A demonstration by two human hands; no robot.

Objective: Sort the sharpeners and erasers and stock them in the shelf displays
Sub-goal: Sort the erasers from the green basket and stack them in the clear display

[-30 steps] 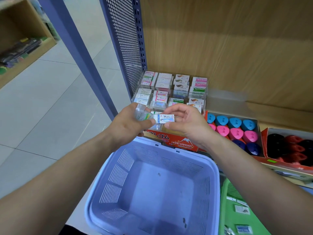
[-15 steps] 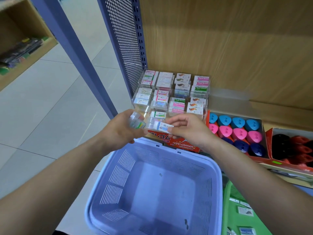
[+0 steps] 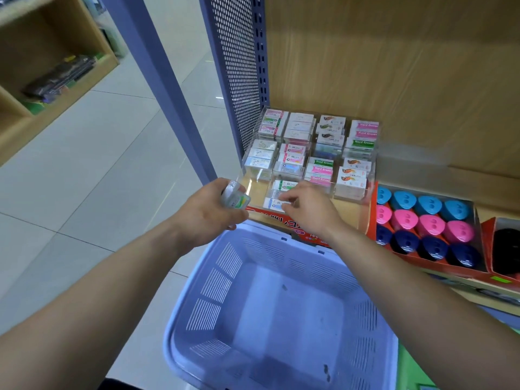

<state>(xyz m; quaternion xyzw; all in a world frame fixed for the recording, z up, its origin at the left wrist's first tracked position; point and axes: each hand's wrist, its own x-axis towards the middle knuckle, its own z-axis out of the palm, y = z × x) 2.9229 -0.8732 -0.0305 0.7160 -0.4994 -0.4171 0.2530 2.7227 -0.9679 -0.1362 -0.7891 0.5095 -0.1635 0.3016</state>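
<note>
A clear acrylic eraser display (image 3: 371,175) on the wooden shelf holds several rows of wrapped erasers. My right hand (image 3: 306,206) reaches into its front row and pinches a white eraser with a blue label (image 3: 274,204), which lies in the front compartment. My left hand (image 3: 208,215) hovers just left of the display and grips a small stack of wrapped erasers (image 3: 235,197). To the right, a red carton (image 3: 427,264) holds blue, pink and navy sharpeners (image 3: 430,225).
A lavender plastic basket (image 3: 202,280) sits below my hands, against the shelf front. A second red carton (image 3: 488,235) with black items is at far right. A perforated blue shelf panel (image 3: 239,66) stands left of the display. Tiled floor lies to the left.
My right hand has carried the blue-labelled eraser away from my left hand and down into the display's front row. My left hand has stayed in place with its stack.
</note>
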